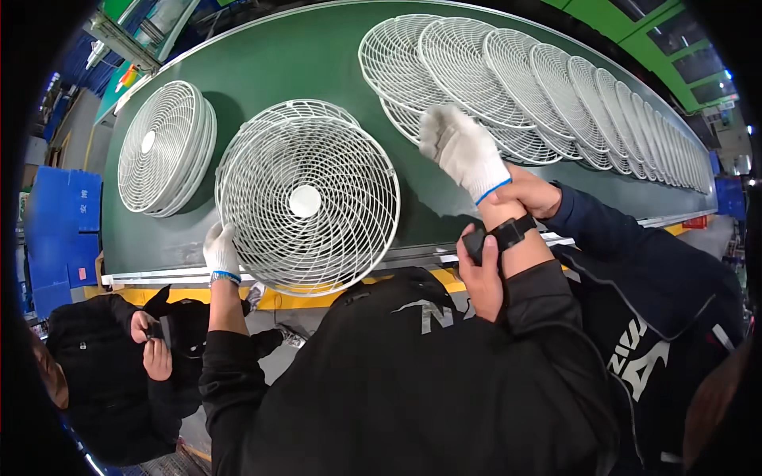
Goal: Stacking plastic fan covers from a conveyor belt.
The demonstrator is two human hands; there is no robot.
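Observation:
A white wire fan grille (305, 201) with a round centre disc lies in front of me on the green table, on top of at least one more grille. My left hand (221, 250), in a white glove, grips its lower left rim. My right hand (462, 151), also gloved, is raised to the right of that grille with its fingers loosely bent and nothing in them. A co-worker's two hands hold my right forearm: one hand (533, 191) is near the glove cuff, the other (481, 278) at a black wrist strap (514, 231) with a small dark box.
Another stack of white grilles (163, 149) stands at the left. A long overlapping row of grilles (508, 75) runs along the right side of the green table (294, 59). Blue bins (59, 230) are at the far left. A second person (111, 373) stands nearby holding a small dark device.

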